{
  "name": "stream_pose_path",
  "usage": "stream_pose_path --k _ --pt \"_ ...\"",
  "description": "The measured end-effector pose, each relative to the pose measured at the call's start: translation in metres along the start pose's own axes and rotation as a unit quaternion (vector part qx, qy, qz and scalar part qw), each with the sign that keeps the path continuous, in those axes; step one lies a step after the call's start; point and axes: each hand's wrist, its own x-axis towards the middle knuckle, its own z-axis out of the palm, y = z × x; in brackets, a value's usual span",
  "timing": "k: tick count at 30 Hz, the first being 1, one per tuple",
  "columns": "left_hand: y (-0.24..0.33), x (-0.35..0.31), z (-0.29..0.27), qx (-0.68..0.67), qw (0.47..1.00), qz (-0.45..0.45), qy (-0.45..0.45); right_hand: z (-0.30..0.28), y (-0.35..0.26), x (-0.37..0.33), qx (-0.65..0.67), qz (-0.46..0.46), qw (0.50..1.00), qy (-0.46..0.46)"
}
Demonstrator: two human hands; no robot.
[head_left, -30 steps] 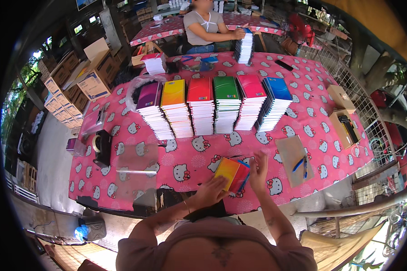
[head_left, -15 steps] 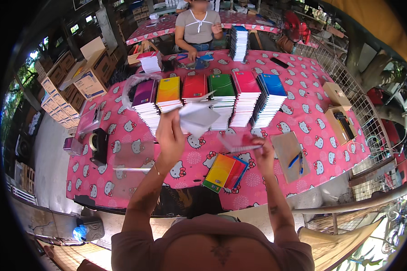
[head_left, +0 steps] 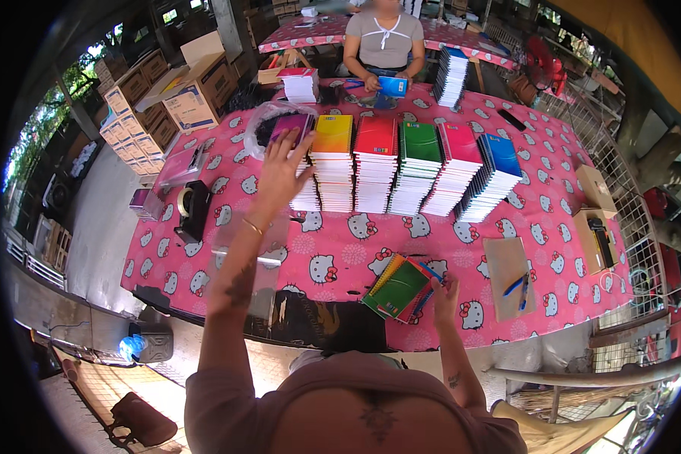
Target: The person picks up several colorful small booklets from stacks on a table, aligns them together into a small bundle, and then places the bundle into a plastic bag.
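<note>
My left hand (head_left: 282, 172) reaches over the purple spiral notebook stack (head_left: 293, 129), fingers spread and touching the top notebook. Beside it in a row stand stacks with yellow (head_left: 334, 135), red (head_left: 377, 136), green (head_left: 418, 141), pink (head_left: 459, 142) and blue (head_left: 501, 154) covers. Close to me lies a small fanned pile, a green notebook (head_left: 401, 289) on top, with yellow, pink and blue edges showing under it. At the pile's right edge is my right hand (head_left: 446, 301), fingers apart and touching the notebooks.
A tape dispenser (head_left: 194, 212) and a clear plastic sheet (head_left: 250, 253) lie on the left. To the right, a brown board (head_left: 509, 276) bears blue pens (head_left: 516, 286); beyond is an open carton (head_left: 594, 238). Across the table a person (head_left: 386, 45) handles a blue notebook (head_left: 393, 86).
My left hand has let go of the white-paged notebook and moved to the purple stack. My right hand has lowered its notebook onto the pile, where green now tops it. The view has shifted.
</note>
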Motion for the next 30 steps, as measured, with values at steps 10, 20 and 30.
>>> stream_pose_path --k 10,20,30 --pt "-0.048 0.013 0.0 -0.077 0.996 -0.024 -0.05 0.007 -0.007 -0.033 0.121 0.08 0.986 -0.078" --pt "0.123 -0.036 -0.031 -0.245 0.958 0.129 0.072 0.012 -0.01 -0.018 0.155 0.089 0.974 -0.136" --pt "0.194 -0.057 -0.002 -0.503 0.799 -0.122 -0.307 0.022 -0.136 -0.083 -0.153 -0.416 0.884 -0.147"
